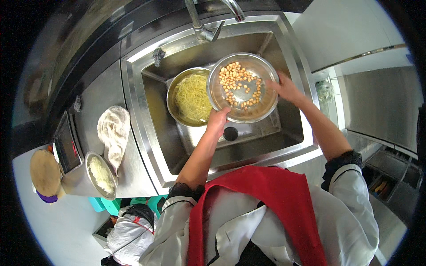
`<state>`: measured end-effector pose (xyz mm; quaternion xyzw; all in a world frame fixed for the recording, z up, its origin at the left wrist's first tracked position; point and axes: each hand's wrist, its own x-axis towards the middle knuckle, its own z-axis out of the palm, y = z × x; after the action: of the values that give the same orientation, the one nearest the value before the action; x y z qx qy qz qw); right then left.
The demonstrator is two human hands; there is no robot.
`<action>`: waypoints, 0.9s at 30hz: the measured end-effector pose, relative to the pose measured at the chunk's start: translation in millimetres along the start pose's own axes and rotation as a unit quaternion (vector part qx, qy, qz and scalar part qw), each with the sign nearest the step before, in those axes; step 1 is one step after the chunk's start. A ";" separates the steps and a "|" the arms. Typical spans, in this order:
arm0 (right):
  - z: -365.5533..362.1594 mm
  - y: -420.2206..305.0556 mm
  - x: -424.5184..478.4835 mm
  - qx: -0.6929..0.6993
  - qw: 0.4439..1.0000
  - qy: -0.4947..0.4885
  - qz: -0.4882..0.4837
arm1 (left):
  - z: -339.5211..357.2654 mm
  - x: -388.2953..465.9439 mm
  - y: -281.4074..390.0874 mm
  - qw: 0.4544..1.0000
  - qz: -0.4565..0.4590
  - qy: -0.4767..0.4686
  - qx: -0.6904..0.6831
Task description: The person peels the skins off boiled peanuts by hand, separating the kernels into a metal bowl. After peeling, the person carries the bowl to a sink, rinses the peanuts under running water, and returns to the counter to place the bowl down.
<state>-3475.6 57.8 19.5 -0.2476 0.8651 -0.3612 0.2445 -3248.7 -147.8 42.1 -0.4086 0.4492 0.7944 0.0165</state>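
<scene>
A round stainless steel bowl (248, 116) is held up over the sink basin (186, 153). Tan, peanut-like kernels (234, 74) lie in its bottom, mostly toward the left and lower side. My left hand (218, 121) grips the near-left rim, and my right hand (288, 87) holds the right side with the thumb over the edge. Beside it in the sink sits a metal basin (171, 108) of pale yellow shreds (193, 96), apparently potato, in liquid. The held bowl covers part of that basin's right edge.
A faucet (204, 33) rises behind the sink, with a steel scrubber (158, 56) on the ledge. Left on the counter are a cloth (114, 129), a bowl of pale shreds (100, 176), a dark tray (66, 143) and a round board (45, 173). Another person (133, 229) is at lower left.
</scene>
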 end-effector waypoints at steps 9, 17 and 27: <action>-8.5 -169.5 155.9 -0.256 0.910 0.073 -0.318 | -18.2 40.0 -33.0 0.978 0.135 0.052 0.149; 5.3 -149.6 212.6 -0.171 0.949 -0.092 -0.250 | 3.8 42.1 -21.7 0.994 0.051 0.030 0.094; -15.2 -119.3 103.2 -0.034 0.980 0.014 -0.195 | 38.6 39.3 -0.1 0.998 -0.054 0.032 0.007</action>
<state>-3533.0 -70.5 92.8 -0.4146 0.8155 -0.3755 0.1485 -3299.3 -133.1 26.0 -0.4576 0.4327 0.7753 0.0476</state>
